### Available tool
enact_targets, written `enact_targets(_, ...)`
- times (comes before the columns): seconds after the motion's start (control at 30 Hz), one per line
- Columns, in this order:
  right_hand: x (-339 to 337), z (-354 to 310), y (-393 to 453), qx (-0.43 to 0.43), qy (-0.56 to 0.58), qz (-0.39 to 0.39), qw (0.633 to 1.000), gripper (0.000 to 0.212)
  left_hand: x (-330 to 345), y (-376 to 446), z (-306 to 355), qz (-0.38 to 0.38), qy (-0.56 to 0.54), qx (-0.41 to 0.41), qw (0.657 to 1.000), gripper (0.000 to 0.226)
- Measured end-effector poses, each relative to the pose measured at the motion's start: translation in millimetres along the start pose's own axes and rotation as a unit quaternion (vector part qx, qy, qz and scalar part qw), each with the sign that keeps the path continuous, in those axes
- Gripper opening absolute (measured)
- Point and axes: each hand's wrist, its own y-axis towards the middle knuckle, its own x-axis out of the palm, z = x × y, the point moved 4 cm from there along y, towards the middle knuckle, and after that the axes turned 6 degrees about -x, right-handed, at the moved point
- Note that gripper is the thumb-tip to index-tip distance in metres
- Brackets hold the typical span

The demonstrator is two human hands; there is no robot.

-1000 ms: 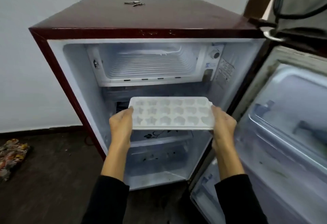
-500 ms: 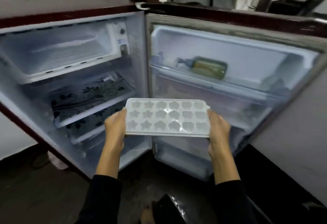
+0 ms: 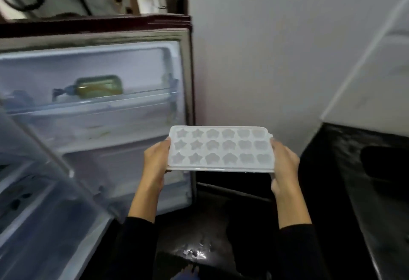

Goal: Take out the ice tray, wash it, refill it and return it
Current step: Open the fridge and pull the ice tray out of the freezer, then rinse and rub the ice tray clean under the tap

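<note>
ice tray [image 3: 220, 149] level btwn hands | L hand [image 3: 156, 164] – R hand [image 3: 284, 163] gripping its short ends

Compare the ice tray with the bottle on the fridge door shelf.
The ice tray is white, flat and held level by its short ends in the left hand and right hand; the bottle is yellowish-green and lies on its side on the fridge door shelf, untouched. Both look plastic, though blur leaves that uncertain.

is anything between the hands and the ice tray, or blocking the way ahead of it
Nothing between them: the left hand and right hand already grip the tray by its short ends. Ahead is only bare wall; the open fridge door stands off to the left. No sink is in view.
</note>
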Motion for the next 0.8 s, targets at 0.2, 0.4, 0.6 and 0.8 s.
enact_targets(0.2,-101.5,-27.7,14.7,-0.02,0.02,0.113,0.993,0.011,104.0,-17.6,-17.4,-0.091,0.048,-0.007,0.995,0.02)
enact_targets(0.4,-189.9,-42.9,23.8,-0.019,0.041,0.22,0.974,0.012,200.6,-44.7,-38.7,-0.193,0.086,-0.028,0.977,0.02)
enact_targets(0.6,-277.5,-61.7,39.5,-0.039,0.046,0.322,0.945,0.025,315.5,-75.6,-65.1,-0.298,0.118,-0.069,0.945,0.028)
enact_targets(0.8,-354.6,-77.8,52.2,-0.056,0.048,0.426,0.902,0.017,417.7,-120.7,-98.3,-0.386,0.152,-0.104,0.904,0.034)
